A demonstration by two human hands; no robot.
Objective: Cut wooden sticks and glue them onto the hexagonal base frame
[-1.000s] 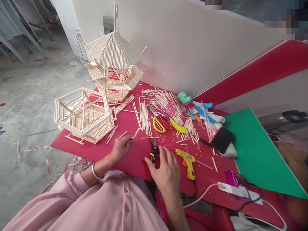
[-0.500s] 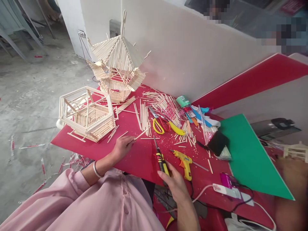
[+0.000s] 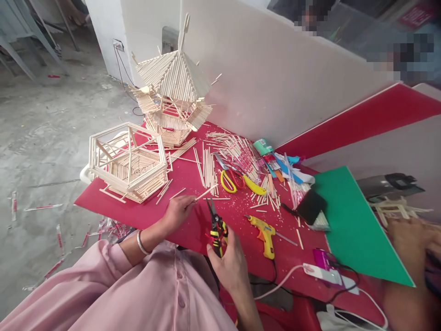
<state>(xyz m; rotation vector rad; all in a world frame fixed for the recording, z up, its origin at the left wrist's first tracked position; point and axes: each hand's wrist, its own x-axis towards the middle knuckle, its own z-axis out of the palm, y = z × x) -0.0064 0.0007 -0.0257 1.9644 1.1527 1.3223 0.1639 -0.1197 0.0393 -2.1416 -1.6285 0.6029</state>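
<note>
A thin wooden stick [image 3: 207,191] is pinched in my left hand [image 3: 179,211], pointing up and right over the red tabletop. Black and yellow pliers-like cutters [image 3: 217,230] are in my right hand [image 3: 230,259], their jaws apart and just below the stick, not touching it. Left of my left hand sits an open hexagonal stick frame [image 3: 129,161]. Behind it stands a stick structure with a pointed roof [image 3: 175,76]. Yellow and red-handled scissors [image 3: 231,180] and a yellow glue gun [image 3: 264,235] lie to the right.
Many loose sticks [image 3: 208,168] cover the middle of the red table [image 3: 144,218]. A black phone-like object [image 3: 312,205] and a green board [image 3: 358,225] lie at the right, near a white power strip [image 3: 324,274]. Another person's hand [image 3: 408,236] is at the far right beside a small stick piece.
My right hand has moved left with the cutters, and their jaws have opened near the stick. At the far right, the other person's hand and stick piece have shifted left.
</note>
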